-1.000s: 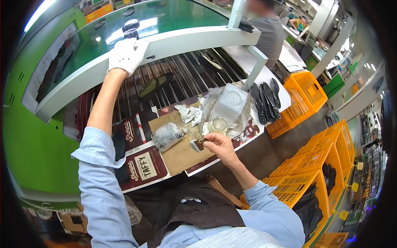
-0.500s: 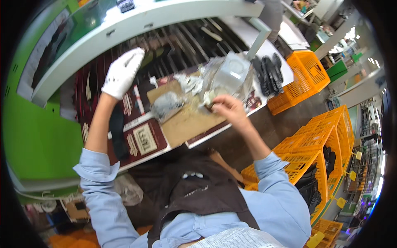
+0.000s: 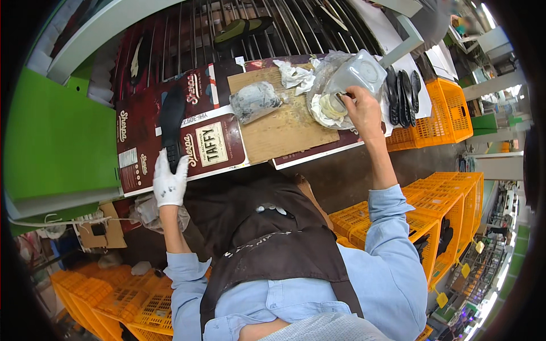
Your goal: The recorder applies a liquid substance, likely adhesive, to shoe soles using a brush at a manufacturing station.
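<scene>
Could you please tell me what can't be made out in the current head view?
Head view: the full shape of the small dark item at the right hand, mostly hidden by its fingers.
Head view: whether the left hand grips or only touches the dark sole; its glove covers the contact.
Head view: what the smeared grey bundle contains, hidden by its covering.
Head view: the pale rail's far end, cut off by the top edge.

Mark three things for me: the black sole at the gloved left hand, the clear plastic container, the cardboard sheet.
Black sole [image 3: 172, 116]: head view, mid-length on its upper face.
Clear plastic container [image 3: 360, 69]: head view, its see-through wall.
Cardboard sheet [image 3: 284, 132]: head view, bare middle.
</scene>
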`<action>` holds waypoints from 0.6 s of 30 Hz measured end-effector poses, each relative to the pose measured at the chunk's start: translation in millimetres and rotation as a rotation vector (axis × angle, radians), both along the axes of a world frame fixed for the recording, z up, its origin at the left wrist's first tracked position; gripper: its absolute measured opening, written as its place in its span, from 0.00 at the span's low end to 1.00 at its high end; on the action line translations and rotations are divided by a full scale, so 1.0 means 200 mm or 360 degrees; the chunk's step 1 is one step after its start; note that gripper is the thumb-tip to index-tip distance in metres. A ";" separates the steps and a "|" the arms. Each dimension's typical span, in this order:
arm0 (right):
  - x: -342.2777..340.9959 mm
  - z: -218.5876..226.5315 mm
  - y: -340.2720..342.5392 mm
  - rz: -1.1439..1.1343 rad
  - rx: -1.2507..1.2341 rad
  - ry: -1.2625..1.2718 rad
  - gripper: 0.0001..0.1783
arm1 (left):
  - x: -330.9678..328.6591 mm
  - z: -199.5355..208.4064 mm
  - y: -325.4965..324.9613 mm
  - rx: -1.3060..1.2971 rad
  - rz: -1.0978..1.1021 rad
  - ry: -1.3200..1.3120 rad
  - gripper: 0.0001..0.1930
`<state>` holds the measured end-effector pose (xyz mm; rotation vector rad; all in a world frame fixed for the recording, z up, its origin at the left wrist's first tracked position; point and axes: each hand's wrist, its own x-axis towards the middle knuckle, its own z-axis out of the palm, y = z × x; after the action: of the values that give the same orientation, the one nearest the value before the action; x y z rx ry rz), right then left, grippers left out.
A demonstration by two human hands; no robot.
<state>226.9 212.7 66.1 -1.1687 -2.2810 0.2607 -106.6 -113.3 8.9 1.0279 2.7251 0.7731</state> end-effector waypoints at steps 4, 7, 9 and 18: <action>-0.04 -0.06 -0.01 -0.0028 0.0111 -0.0221 0.10 | 0.02 -0.02 0.03 -0.0070 0.0028 0.0119 0.36; -0.06 -0.08 -0.02 -0.0078 0.0094 -0.0352 0.10 | 0.03 0.00 0.08 -0.0054 0.0202 0.0165 0.32; -0.06 -0.09 -0.02 -0.0117 0.0067 -0.0410 0.10 | 0.02 0.02 0.12 -0.0104 0.0309 0.0015 0.29; 0.02 -0.15 -0.02 -0.0121 -0.0161 0.0265 0.12 | -0.03 0.04 0.13 0.0106 0.0289 0.0322 0.22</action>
<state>231.1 208.3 37.0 -1.2338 -2.0952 0.4316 -112.7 -88.1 16.1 0.9265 3.0183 0.8339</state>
